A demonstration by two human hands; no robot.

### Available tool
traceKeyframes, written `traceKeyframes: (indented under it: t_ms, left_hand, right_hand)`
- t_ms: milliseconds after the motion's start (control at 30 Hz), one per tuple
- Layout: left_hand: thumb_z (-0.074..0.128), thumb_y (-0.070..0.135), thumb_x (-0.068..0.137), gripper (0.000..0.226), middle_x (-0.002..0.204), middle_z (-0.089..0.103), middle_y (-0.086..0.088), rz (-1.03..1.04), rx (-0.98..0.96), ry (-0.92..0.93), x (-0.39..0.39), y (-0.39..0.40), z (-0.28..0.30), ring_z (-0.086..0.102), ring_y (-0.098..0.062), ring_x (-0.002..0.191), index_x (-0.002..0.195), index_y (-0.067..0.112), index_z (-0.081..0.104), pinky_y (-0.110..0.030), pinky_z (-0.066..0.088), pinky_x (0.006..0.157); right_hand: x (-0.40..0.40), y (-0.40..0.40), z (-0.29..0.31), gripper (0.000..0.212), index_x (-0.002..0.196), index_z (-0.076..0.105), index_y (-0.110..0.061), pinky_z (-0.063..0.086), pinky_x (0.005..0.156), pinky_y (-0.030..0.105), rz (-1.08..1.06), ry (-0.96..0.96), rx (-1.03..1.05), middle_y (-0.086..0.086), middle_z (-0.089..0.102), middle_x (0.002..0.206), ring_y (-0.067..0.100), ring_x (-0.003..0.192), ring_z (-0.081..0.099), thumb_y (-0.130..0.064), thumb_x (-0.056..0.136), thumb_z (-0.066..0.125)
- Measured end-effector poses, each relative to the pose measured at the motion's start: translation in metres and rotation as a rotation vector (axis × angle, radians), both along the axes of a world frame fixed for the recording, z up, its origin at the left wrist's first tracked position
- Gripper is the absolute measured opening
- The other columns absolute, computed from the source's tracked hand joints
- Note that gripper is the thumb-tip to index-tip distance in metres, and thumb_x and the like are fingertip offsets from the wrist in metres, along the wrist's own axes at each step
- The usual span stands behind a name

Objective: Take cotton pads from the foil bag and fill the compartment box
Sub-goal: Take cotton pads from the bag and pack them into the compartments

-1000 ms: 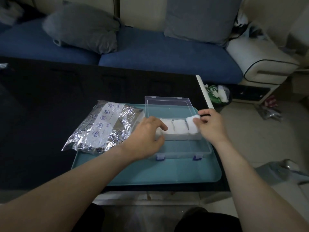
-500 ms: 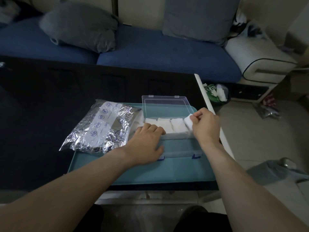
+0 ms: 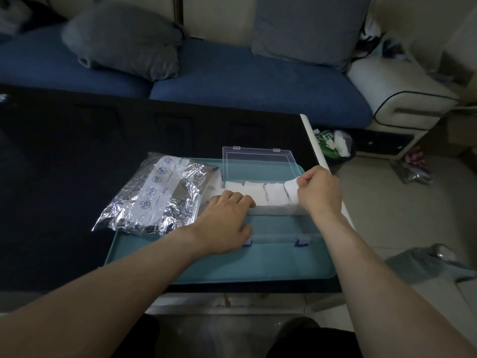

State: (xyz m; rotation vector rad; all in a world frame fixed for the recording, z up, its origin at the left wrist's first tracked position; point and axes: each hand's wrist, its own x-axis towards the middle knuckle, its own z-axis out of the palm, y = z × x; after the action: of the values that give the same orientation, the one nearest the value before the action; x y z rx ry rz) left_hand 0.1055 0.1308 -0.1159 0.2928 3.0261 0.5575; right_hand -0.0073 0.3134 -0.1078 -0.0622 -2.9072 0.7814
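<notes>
A clear compartment box (image 3: 273,229) lies open on a teal tray (image 3: 258,264), its lid (image 3: 258,161) tipped back. White cotton pads (image 3: 254,191) fill the back row of compartments. My right hand (image 3: 320,191) pinches a stack of cotton pads (image 3: 291,188) at the row's right end. My left hand (image 3: 227,219) rests on the box's left side, fingers curled over its edge. The crinkled foil bag (image 3: 160,195) lies left of the box, half on the tray, with white pads showing at its mouth.
The tray sits at the near right corner of a black table (image 3: 77,164). A blue sofa with grey cushions (image 3: 124,40) runs behind. A bin with rubbish (image 3: 335,143) and a white stool (image 3: 402,94) stand on the floor to the right.
My right hand has curled tighter round the rightmost pads and pressed them down. My left hand stays on the box's left side.
</notes>
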Motion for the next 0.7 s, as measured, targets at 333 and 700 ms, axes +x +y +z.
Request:
traceKeyframes:
  t_ms: [333, 700]
  left_hand:
    - [0.054, 0.034, 0.093, 0.048, 0.136, 0.046, 0.0, 0.001, 0.003, 0.001, 0.0, -0.001, 0.0, 0.034, -0.02, 0.129, 0.138, 0.02, 0.042, -0.034, 0.022, 0.109]
    - [0.054, 0.035, 0.094, 0.049, 0.137, 0.046, 0.0, -0.009, 0.014, -0.002, 0.0, -0.001, -0.001, 0.033, -0.02, 0.131, 0.139, 0.02, 0.042, -0.035, 0.023, 0.111]
  right_hand:
    - [-0.007, 0.007, -0.003, 0.014, 0.09, 0.071, -0.015, 0.055, 0.085, 0.035, -0.064, -0.079, -0.227, 0.003, 0.071, 0.098, 0.025, 0.095, 0.067, -0.007, 0.092, 0.061]
    - [0.006, -0.003, -0.017, 0.005, 0.099, 0.059, -0.014, 0.038, 0.087, 0.042, -0.011, 0.114, 0.133, 0.0, 0.054, 0.077, 0.023, 0.078, 0.044, -0.014, 0.099, 0.055]
